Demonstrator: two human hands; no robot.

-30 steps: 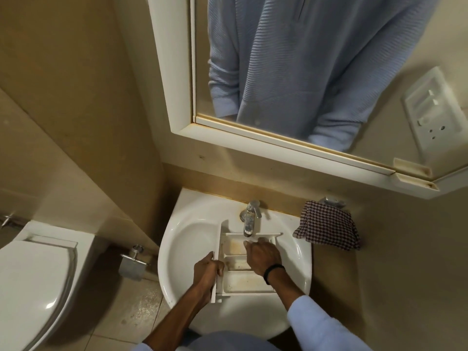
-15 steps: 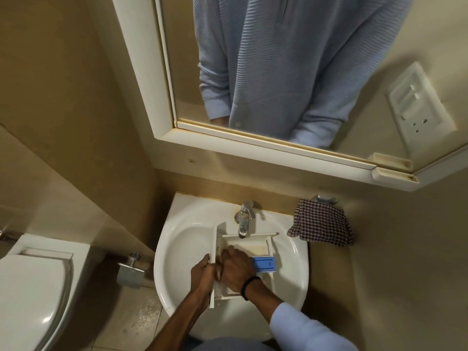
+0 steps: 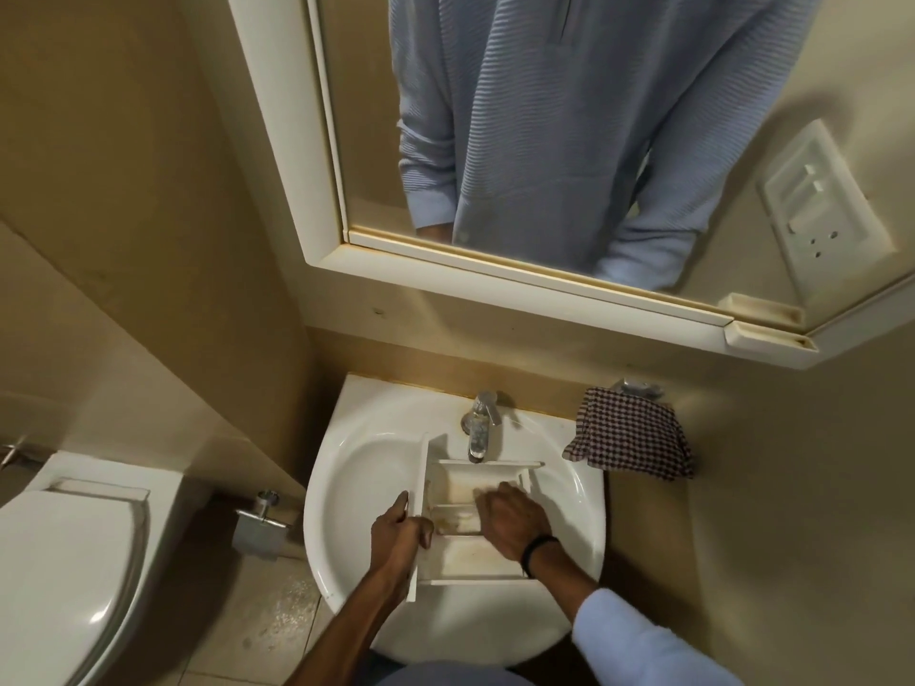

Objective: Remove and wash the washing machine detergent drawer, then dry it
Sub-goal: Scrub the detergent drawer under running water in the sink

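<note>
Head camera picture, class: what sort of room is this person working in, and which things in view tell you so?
Most likely a small bathroom. A white washbasin with a tap sits under a wall mirror, and a toilet stands to its left.

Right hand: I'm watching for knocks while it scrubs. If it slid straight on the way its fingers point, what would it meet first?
The right hand points up-left inside the detergent drawer, so probably the drawer's far wall below the tap; depth is unclear.
</note>
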